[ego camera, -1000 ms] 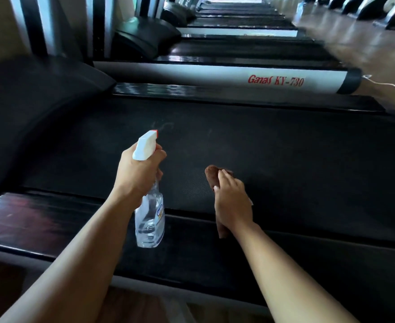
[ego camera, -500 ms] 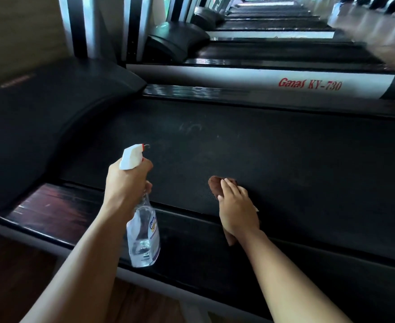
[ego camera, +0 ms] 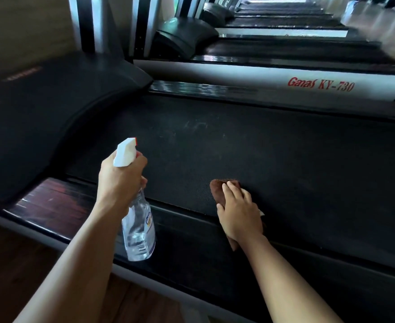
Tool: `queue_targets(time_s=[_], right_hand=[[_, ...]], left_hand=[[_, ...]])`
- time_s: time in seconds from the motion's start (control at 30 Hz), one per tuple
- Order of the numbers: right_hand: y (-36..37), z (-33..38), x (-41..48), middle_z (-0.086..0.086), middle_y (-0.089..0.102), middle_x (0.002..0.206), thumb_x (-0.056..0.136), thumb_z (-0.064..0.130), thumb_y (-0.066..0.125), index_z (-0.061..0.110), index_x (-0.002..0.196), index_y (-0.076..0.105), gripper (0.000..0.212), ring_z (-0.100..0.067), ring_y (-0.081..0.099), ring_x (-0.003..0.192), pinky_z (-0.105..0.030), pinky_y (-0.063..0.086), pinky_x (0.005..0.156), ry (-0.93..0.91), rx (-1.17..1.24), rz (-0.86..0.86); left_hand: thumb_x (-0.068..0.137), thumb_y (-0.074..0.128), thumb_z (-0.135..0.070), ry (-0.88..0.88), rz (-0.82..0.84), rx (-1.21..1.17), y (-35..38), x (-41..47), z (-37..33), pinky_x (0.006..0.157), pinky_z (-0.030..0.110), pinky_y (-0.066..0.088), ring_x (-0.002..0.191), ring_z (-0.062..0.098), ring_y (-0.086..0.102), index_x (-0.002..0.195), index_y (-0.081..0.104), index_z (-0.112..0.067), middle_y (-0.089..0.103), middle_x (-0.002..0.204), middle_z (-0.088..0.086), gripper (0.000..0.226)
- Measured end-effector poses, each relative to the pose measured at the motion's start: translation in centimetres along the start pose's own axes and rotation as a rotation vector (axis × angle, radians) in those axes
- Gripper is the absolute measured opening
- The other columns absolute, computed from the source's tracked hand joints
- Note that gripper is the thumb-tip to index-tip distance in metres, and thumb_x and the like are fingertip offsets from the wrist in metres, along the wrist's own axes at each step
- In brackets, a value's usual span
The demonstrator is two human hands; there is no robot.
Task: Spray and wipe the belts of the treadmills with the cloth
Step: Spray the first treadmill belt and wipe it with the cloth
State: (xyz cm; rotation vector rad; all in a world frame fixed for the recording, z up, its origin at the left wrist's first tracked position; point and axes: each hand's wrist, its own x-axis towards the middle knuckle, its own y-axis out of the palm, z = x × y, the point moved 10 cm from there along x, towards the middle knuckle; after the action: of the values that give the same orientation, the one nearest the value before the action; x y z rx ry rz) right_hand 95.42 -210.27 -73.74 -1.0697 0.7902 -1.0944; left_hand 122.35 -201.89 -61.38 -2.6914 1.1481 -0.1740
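Treadmill belt fills most of our view, a wide black textured band running left to right. Its right end is cut off by the frame, and the faint pale scuffs near its middle are too dim for us to make out. To its left rises the dark motor cover; it bears a small line of lettering that is too blurred for us to read. Beyond the belt lies the neighbouring treadmill's grey side rail, printed in red "Ganas KY-730", and behind it more treadmills recede in a smeared row. Along the belt's near edge runs the glossy dark foot rail, with wooden floor below it. Our left hand grips the neck of 1 clear spray bottle, fingers curled tight round it; the trigger is hidden behind them, and the white nozzle with its red tip points out over the belt. The bottle hangs above the foot rail, and its blue and yellow label is turned too far for us to read. Our right hand lies flat with fingers straight and together, pressing the brown cloth onto the belt's near edge. Most of the cloth is hidden under the palm, with 1 end trailing below the wrist.
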Motion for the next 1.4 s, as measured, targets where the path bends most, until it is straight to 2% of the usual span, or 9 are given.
queue_targets(time_s=[0.17, 0.33, 0.47, 0.67, 0.83, 1.1, 1.17, 1.23, 1.4], right_hand=[[-0.1, -0.1, -0.1, 0.009, 0.023, 0.162, 0.099, 0.037, 0.049, 0.023, 0.154, 0.028, 0.060, -0.023, 0.026, 0.144, -0.043, 0.038, 0.109, -0.010, 0.011, -0.018], [-0.2, -0.3, -0.1, 0.010, 0.023, 0.161, 0.100, 0.035, 0.047, 0.023, 0.154, 0.028, 0.058, -0.021, 0.026, 0.143, -0.041, 0.036, 0.110, -0.003, 0.036, -0.034], [-0.5, -0.2, 0.0, 0.007, 0.025, 0.161, 0.101, 0.031, 0.046, 0.022, 0.153, 0.028, 0.056, -0.023, 0.029, 0.140, -0.041, 0.036, 0.109, -0.008, 0.040, -0.043], [-1.8, -1.3, -0.8, 0.005, 0.033, 0.157, 0.100, 0.027, 0.049, 0.021, 0.152, 0.032, 0.055, -0.023, 0.036, 0.134, -0.038, 0.037, 0.109, 0.003, 0.029, -0.085], [-3.5, -5.0, -2.7, 0.002, 0.038, 0.155, 0.099, 0.026, 0.051, 0.019, 0.150, 0.037, 0.054, -0.025, 0.040, 0.132, -0.039, 0.037, 0.109, 0.079, 0.027, -0.119], [-6.5, -13.2, -7.3, 0.006, 0.032, 0.158, 0.101, 0.029, 0.046, 0.022, 0.152, 0.030, 0.054, -0.023, 0.034, 0.135, -0.037, 0.033, 0.110, 0.256, -0.031, -0.133], [-7.3, -15.2, -8.4, 0.006, 0.031, 0.158, 0.101, 0.029, 0.045, 0.022, 0.153, 0.030, 0.054, -0.024, 0.034, 0.135, -0.038, 0.033, 0.110, 0.297, -0.044, -0.136], [-8.2, -17.1, -9.6, 0.006, 0.032, 0.158, 0.101, 0.029, 0.045, 0.022, 0.153, 0.030, 0.054, -0.023, 0.034, 0.135, -0.038, 0.033, 0.109, 0.334, -0.067, -0.147], [-9.7, -21.7, -12.2, 0.005, 0.031, 0.158, 0.102, 0.029, 0.043, 0.022, 0.152, 0.029, 0.052, -0.024, 0.034, 0.136, -0.039, 0.033, 0.108, 0.427, -0.115, -0.155]], left_hand=[[0.077, 0.064, -0.020, -0.067, -0.011, 0.045, -0.3, 0.4, 0.3, 0.051, 0.030, 0.040, 0.044, 0.018, 0.051, 0.073, 0.053, -0.018, 0.048, 0.059, 0.001, 0.012], [0.071, 0.069, -0.027, -0.239, 0.042, 0.134, -1.3, -1.2, 3.3, 0.054, 0.037, 0.042, 0.041, 0.021, 0.049, 0.082, 0.063, -0.008, 0.052, 0.053, 0.006, 0.024], [0.081, 0.069, -0.016, -0.175, 0.130, 0.186, 0.1, -3.5, 3.1, 0.053, 0.034, 0.043, 0.042, 0.022, 0.052, 0.079, 0.060, -0.007, 0.049, 0.051, 0.004, 0.013], [0.078, 0.063, -0.012, -0.013, 0.248, 0.158, 3.3, -4.9, -0.8, 0.056, 0.037, 0.039, 0.047, 0.020, 0.049, 0.073, 0.056, -0.003, 0.051, 0.055, 0.008, 0.012], [0.081, 0.066, -0.012, 0.041, 0.408, 0.083, 8.3, -6.2, -4.0, 0.047, 0.030, 0.042, 0.049, 0.023, 0.051, 0.083, 0.061, -0.003, 0.051, 0.066, 0.010, 0.011], [0.083, 0.065, -0.007, 0.086, 0.617, 0.022, 16.6, -10.5, -6.8, 0.052, 0.033, 0.043, 0.049, 0.021, 0.050, 0.083, 0.056, 0.004, 0.052, 0.072, 0.012, 0.014], [0.084, 0.066, -0.006, 0.062, 0.667, 0.019, 18.1, -11.7, -6.9, 0.050, 0.030, 0.041, 0.048, 0.019, 0.048, 0.079, 0.059, -0.003, 0.052, 0.070, 0.011, 0.010], [0.085, 0.067, -0.005, 0.017, 0.775, 0.009, 19.7, -13.3, -6.5, 0.051, 0.030, 0.036, 0.051, 0.016, 0.045, 0.087, 0.064, -0.008, 0.053, 0.071, 0.008, 0.005], [0.068, 0.074, -0.023, 0.019, 0.993, 0.044, 22.5, -16.7, -6.0, 0.054, 0.032, 0.039, 0.067, 0.027, 0.048, 0.096, 0.073, -0.020, 0.065, 0.094, 0.019, 0.028]])
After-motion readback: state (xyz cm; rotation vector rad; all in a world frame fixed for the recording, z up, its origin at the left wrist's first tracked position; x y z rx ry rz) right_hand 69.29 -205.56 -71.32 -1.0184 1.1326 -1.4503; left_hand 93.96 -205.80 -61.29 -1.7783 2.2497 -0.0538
